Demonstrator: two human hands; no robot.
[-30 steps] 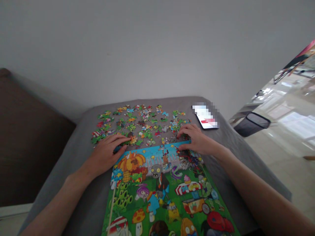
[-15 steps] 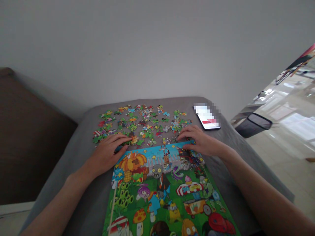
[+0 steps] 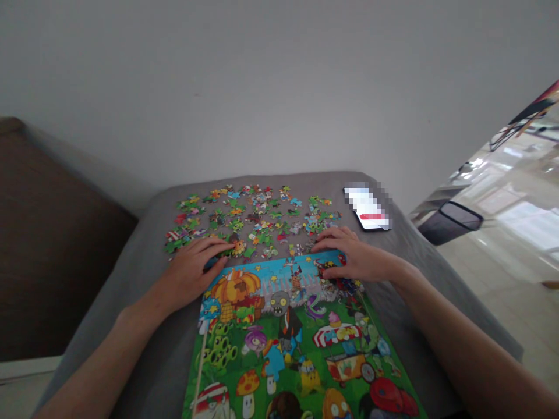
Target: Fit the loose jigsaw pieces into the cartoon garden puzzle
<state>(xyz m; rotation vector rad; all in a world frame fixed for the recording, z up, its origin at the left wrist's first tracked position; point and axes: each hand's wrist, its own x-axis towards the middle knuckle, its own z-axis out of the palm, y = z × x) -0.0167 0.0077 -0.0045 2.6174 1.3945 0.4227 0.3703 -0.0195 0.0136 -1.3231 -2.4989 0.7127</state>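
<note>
A colourful cartoon puzzle picture (image 3: 297,343) lies on a grey cloth-covered surface (image 3: 144,244) in front of me. Beyond its far edge, several loose jigsaw pieces (image 3: 257,224) are scattered. My left hand (image 3: 192,270) rests flat by the picture's far left corner, fingers stretched toward the pieces. At the far right corner my right hand (image 3: 356,259) lies with fingers extended over the picture's edge, the thumb on the picture. Nothing is visibly held in either hand.
A phone (image 3: 369,212) with a lit screen lies at the far right of the cloth. A brown cushion (image 3: 48,256) stands at the left. A dark bin (image 3: 449,221) sits on the shiny floor at the right. A plain wall rises behind.
My right hand has slid slightly toward me along the picture's far right corner. The left hand has stayed put.
</note>
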